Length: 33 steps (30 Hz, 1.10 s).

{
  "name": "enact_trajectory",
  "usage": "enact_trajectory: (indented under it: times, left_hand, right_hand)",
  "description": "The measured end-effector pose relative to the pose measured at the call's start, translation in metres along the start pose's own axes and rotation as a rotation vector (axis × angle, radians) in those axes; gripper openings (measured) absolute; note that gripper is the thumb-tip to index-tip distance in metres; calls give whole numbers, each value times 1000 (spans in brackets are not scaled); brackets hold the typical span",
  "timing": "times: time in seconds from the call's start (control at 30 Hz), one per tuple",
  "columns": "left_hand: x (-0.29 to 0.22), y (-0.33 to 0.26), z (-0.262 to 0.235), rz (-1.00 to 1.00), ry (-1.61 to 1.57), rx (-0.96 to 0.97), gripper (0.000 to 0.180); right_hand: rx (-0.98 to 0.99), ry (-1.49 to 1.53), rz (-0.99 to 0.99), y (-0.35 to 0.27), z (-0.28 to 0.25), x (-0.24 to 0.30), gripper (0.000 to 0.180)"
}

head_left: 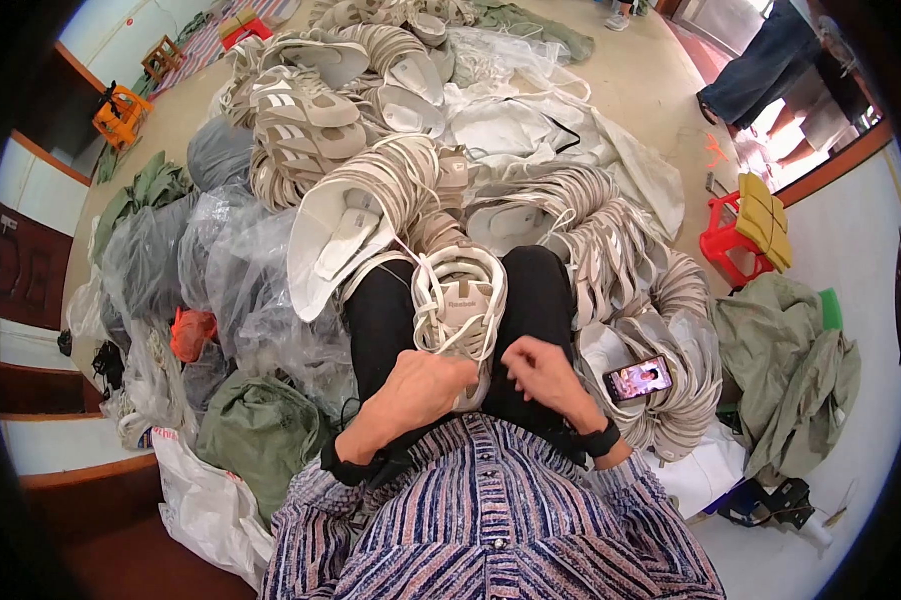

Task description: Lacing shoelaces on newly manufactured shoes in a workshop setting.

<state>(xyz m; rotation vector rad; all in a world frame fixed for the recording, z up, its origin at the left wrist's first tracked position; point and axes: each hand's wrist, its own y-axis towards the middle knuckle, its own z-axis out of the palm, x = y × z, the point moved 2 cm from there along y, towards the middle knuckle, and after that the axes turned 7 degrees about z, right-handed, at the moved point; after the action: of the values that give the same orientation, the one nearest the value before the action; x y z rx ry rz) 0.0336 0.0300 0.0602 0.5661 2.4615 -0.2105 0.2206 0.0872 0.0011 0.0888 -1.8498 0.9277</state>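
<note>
A cream and beige shoe upper point(460, 283) with loose pale laces stands between my knees, its tongue label facing me. My left hand point(418, 388) is closed at the upper's near end, with the fingertips partly hidden against it. Just right of the upper, my right hand point(548, 373) is raised with curled fingers pressed together. Whatever those fingers may hold is too small to make out. A long nested stack of matching uppers point(351, 215) leans beyond my left knee. More nested uppers point(611, 240) curve around on my right.
A lit phone point(639, 379) rests on the right-hand stack. Clear plastic bags point(256, 265) and a green cloth bundle point(261, 425) lie at left. A red stool point(726, 240) with yellow pieces on top stands at right, near green fabric point(786, 350). Another person point(766, 65) is by the doorway.
</note>
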Motion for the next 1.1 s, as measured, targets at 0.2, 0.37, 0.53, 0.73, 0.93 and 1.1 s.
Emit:
enact_trajectory:
  times: [0.2, 0.37, 0.53, 0.73, 0.93, 1.1]
  left_hand:
    - [-11, 18, 29, 149, -49, -50, 4]
    - [-17, 20, 53, 131, -146, -145, 17]
    - [16, -6, 23, -333, -291, -711, 11]
    - [40, -13, 14, -442, -53, -665, 15]
    - [42, -19, 17, -371, 7, -620, 7]
    - [12, -40, 8, -255, -196, -428, 7]
  right_hand:
    - [125, 304, 46, 25, -4, 25, 28]
    - [-49, 31, -142, 26, -5, 14, 30]
    - [-157, -62, 51, -11, -29, 0, 27]
    - [-651, -376, -336, -12, -27, 28, 38]
    - [-492, -218, -538, -4, 11, 58, 22]
    - [-27, -50, -217, 11, 46, 56, 18]
